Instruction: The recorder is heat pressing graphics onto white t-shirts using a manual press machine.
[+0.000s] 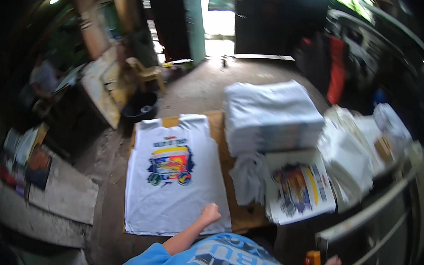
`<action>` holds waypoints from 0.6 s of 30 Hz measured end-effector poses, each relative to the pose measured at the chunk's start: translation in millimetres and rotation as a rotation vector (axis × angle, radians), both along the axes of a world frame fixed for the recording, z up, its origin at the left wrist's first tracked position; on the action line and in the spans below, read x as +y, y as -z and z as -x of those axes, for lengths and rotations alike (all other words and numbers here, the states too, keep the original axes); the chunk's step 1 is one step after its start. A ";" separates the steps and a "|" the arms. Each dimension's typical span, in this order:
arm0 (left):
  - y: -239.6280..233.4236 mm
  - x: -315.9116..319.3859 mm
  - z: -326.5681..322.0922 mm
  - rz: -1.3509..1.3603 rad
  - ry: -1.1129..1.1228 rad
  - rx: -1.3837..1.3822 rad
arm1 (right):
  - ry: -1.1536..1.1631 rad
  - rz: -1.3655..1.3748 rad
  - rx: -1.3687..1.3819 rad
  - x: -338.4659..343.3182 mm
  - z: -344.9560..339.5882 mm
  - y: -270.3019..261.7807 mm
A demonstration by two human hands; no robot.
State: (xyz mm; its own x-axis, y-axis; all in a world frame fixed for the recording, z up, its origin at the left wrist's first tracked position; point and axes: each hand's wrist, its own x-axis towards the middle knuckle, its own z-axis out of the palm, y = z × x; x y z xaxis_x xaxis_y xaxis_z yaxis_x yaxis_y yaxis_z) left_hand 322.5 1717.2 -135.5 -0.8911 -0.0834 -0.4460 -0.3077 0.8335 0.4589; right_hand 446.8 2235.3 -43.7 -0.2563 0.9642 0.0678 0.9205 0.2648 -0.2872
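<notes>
My left hand (211, 212) is over the lower right part of a white sleeveless shirt (176, 212) with a colourful print, its fingers curled; whether it grips the cloth cannot be told. The shirt lies flat on top of others on a brown board (235, 194). Off to the lower right, my right hand (332, 264) is beside a yellow-orange object (313, 263), fingers curled, its grip unclear. A tall stack of folded white cloth (274, 103) stands at the back of the board. Near it are a crumpled white cloth (249, 176) and a pile of printed sheets (325, 205).
White bags or cloths (344, 158) and a small brown box (384, 148) lie at right, by a pale metal rail (362, 219). A black basin (139, 106) and plastic chair (147, 71) stand beyond. At far left is a person (43, 78).
</notes>
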 end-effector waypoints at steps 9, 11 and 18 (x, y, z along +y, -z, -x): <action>-25.2 21.4 12.8 0.093 0.209 -0.421 | -0.066 -0.088 0.124 -44.7 6.9 -49.0; -36.0 17.2 17.4 -0.018 0.179 -0.399 | -0.024 -0.076 0.103 -48.4 6.7 -53.3; -83.6 -1.5 21.6 0.024 0.085 -0.154 | 0.064 -0.055 0.014 -41.3 -3.4 -43.1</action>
